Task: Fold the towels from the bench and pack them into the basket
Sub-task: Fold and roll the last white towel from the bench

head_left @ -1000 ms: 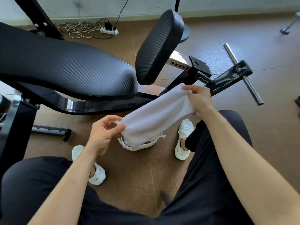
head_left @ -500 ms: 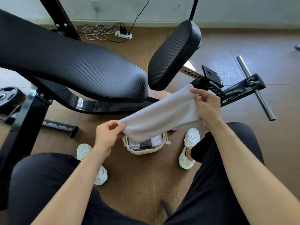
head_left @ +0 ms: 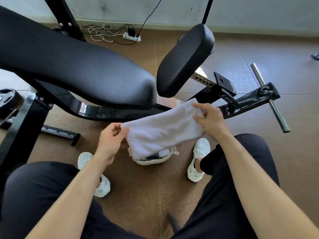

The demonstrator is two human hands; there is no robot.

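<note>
A white towel point(head_left: 162, 130), folded into a long band, hangs in the air between my two hands. My left hand point(head_left: 110, 140) pinches its lower left end. My right hand point(head_left: 209, 120) holds its upper right end, fingers spread over the cloth. Below the towel a small white woven basket point(head_left: 151, 162) stands on the floor between my feet; the towel covers most of it, and folded cloth shows inside. The black padded bench point(head_left: 82, 71) stretches across the upper left with no towel visible on it.
The bench's tilted seat pad point(head_left: 186, 59) and black frame with a steel bar point(head_left: 269, 99) stand just behind the towel. My white shoes point(head_left: 198, 159) flank the basket. A power strip and coiled cables point(head_left: 110, 32) lie by the wall. A weight plate point(head_left: 8, 100) is at far left.
The view has shifted so the bench appears lower in frame. The towel stays stretched between both hands over the basket; my right hand's fingers have spread on its end.
</note>
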